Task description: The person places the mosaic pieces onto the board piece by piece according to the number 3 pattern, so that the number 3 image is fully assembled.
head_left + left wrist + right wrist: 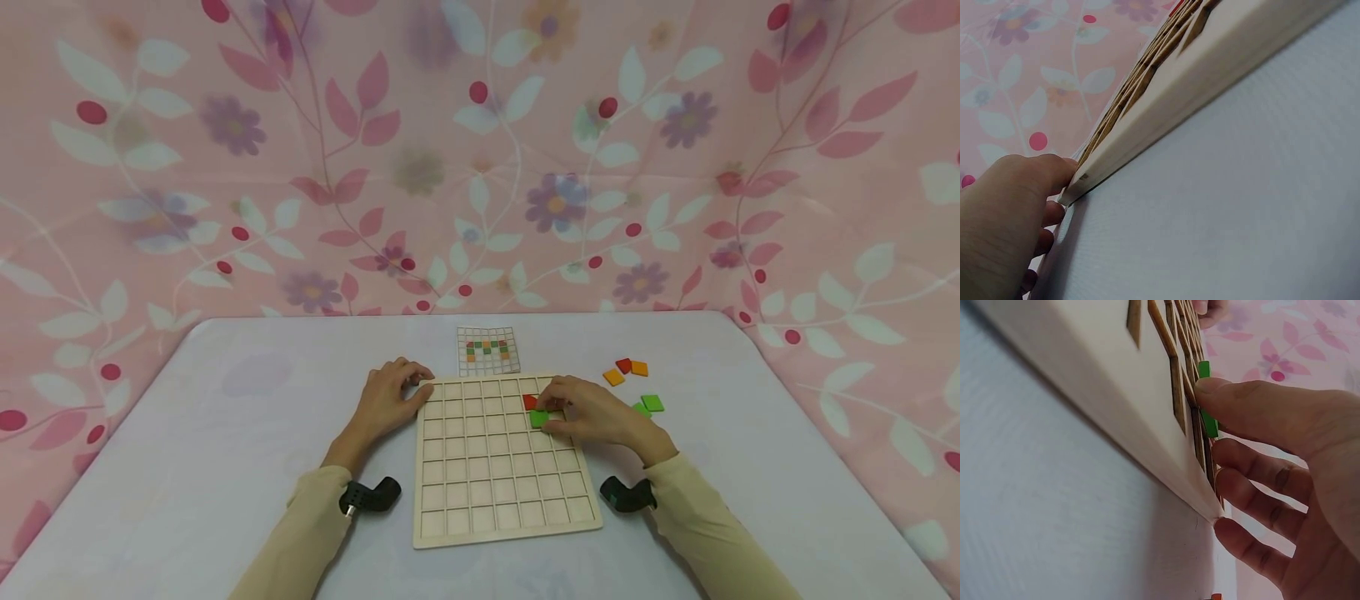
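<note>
A pale wooden grid board [481, 495] lies on the table. My left hand [388, 398] grips its far left corner, thumb at the edge and fingers bent behind it, as the left wrist view also shows. Over the board's far right part, my right hand [596, 412] pinches a green square tile [538, 419]; in the right wrist view that tile [1209, 422] is tilted above the grid, thumb against it. A red tile [530, 402] lies on the board just beyond the green one. The fingers behind the green tile are partly hidden.
Beyond the board lies a printed pattern card [487, 351] with coloured squares. To the right are loose orange tiles [614, 377], a red tile [623, 365] and green tiles [652, 403], one partly behind the right hand. A flowered pink cloth [480, 167] hangs behind the table.
</note>
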The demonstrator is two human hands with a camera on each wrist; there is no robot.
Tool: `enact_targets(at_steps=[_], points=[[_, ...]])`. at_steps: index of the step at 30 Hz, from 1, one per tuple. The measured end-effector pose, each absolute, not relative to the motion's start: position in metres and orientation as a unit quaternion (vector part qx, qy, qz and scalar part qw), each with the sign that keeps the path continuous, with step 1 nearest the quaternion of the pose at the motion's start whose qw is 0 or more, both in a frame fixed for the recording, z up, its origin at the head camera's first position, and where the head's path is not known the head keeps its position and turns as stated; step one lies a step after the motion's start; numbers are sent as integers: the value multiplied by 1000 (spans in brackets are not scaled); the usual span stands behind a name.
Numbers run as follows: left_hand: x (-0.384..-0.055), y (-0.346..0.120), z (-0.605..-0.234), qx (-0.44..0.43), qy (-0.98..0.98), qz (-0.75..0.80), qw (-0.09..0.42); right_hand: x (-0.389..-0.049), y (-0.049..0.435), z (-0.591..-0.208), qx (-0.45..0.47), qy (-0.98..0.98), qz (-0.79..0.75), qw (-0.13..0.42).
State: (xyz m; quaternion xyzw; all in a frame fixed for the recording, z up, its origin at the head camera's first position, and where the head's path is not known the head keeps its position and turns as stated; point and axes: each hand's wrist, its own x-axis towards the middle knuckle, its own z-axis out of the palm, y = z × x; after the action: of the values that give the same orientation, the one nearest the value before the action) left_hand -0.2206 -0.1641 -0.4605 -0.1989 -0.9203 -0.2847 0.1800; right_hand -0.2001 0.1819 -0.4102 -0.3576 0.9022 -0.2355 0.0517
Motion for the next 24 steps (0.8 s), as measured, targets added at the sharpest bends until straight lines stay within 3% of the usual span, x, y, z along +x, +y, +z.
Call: enact_targets(at_steps=[24], points=[[-220, -164, -460, -195, -922, -285, 175, -201, 181, -411, -354, 901, -243, 68]])
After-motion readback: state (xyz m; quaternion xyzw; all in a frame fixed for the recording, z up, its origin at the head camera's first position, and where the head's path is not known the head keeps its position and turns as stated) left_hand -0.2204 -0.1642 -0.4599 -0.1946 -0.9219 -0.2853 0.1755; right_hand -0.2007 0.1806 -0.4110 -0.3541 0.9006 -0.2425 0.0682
